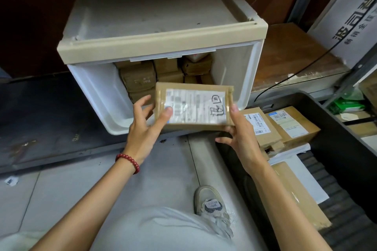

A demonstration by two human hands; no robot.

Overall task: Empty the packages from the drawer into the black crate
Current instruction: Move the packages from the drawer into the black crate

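Note:
A flat brown cardboard package (193, 106) with a white shipping label is held above the front of the pulled-out white drawer (95, 89). My left hand (145, 124) grips its left edge, thumb on the label. My right hand (239, 134) grips its right edge. Several brown packages (140, 79) are stacked at the back of the drawer, under the beige cabinet top (159, 24). To the right on the floor, the black crate (338, 142) holds several labelled packages (291, 124) and a flat mailer (293, 189).
A black cable (295, 73) runs over the wooden shelf (291, 55) right of the cabinet. A white printed carton (353, 16) stands at the far right. My shoe (208, 201) and knee are on the tiled floor below. A dark metal shelf (40, 116) lies to the left.

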